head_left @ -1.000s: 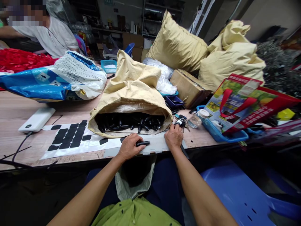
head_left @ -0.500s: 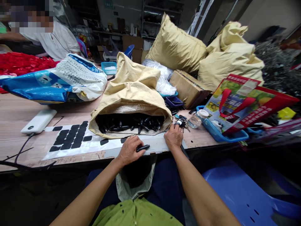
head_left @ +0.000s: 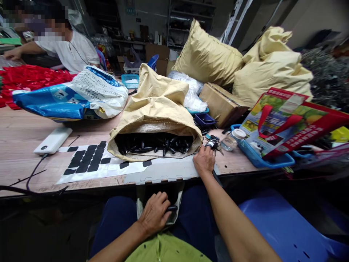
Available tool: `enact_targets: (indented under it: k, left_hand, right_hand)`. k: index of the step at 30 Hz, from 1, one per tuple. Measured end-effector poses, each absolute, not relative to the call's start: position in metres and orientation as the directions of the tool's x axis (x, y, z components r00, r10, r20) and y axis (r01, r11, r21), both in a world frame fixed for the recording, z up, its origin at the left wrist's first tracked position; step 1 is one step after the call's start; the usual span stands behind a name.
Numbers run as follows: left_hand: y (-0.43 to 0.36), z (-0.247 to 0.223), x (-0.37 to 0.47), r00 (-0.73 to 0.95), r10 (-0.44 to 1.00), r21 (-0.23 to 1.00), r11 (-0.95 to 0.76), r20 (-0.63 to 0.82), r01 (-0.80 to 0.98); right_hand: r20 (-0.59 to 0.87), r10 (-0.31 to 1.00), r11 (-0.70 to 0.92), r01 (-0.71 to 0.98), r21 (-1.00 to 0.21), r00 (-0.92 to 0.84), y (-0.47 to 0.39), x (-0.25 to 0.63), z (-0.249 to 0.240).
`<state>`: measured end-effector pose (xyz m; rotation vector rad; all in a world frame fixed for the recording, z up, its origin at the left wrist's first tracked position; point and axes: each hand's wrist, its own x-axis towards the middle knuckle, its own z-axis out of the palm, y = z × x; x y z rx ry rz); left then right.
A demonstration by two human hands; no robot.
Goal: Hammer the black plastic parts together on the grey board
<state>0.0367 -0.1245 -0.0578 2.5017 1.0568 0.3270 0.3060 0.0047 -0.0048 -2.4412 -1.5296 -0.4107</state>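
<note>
A wood-patterned desk spans the view. At its back lean two stuffed yellow sacks, one plump and squared, the other folded over at its top. A blue plastic chair stands below the desk on the right. In the middle of the desk lies an open yellow sack, its mouth toward the person, with many black pieces inside. A printed red shopping bag leans in a blue basket at right; a blue-and-white bag slumps at left. Behind the open sack sits a brown carton. A white sheet bearing black patches runs partly under the sack. Between the person's thighs, below the desk edge, a pale bag gapes upward.

The left hand is over that bag's mouth, fingers closed around a black piece whose end pokes out past the thumb side. The right hand is curled at the desk edge, beside the sack's mouth; whether it grips anything cannot be told. Smaller still are a white block with a cable, a clear jar, and keys near the right hand.
</note>
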Motion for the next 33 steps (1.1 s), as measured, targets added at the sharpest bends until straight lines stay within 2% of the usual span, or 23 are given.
enact_targets:
  k: [2, 5, 8, 11, 15, 19, 28, 31, 33]
  left_hand:
    - [-0.124, -0.057, 0.039, 0.692, 0.721, 0.451, -0.634, 0.049, 0.628]
    - [-0.104, -0.038, 0.039, 0.695, 0.701, 0.440, -0.681, 0.161, 0.585]
    - [-0.059, -0.010, 0.032, 0.523, 0.784, 0.410, -0.620, 0.334, 0.668]
    - [-0.001, 0.012, 0.017, 0.306, 0.857, 0.316, -0.451, 0.415, 0.835]
    - [0.053, 0.025, -0.001, 0.302, 0.882, 0.114, -0.364, 0.362, 0.925]
    - [0.061, 0.027, -0.003, 0.291, 0.909, 0.042, -0.317, 0.297, 0.947]
    - [0.044, 0.019, -0.006, 0.254, 0.919, 0.105, -0.296, 0.302, 0.949]
    - [0.034, 0.018, -0.007, 0.195, 0.918, 0.173, -0.267, 0.346, 0.948]
    - [0.024, 0.014, -0.001, 0.215, 0.914, 0.257, -0.312, 0.344, 0.915]
  right_hand:
    - [0.357, 0.838, -0.427, 0.903, -0.042, 0.413, 0.005, 0.306, -0.005]
    - [0.364, 0.836, -0.429, 0.903, -0.035, 0.411, 0.005, 0.307, -0.005]
    - [0.366, 0.836, -0.430, 0.902, -0.029, 0.410, 0.005, 0.306, -0.005]
    - [0.366, 0.834, -0.433, 0.901, -0.030, 0.413, 0.005, 0.306, -0.005]
    - [0.367, 0.833, -0.433, 0.901, -0.034, 0.414, 0.004, 0.305, -0.004]
    - [0.356, 0.837, -0.432, 0.901, -0.038, 0.416, 0.004, 0.305, -0.003]
    - [0.349, 0.836, -0.435, 0.899, -0.049, 0.424, 0.003, 0.305, -0.003]
    - [0.344, 0.839, -0.433, 0.900, -0.049, 0.422, 0.003, 0.304, -0.003]
    - [0.347, 0.838, -0.434, 0.900, -0.046, 0.422, 0.004, 0.304, -0.003]
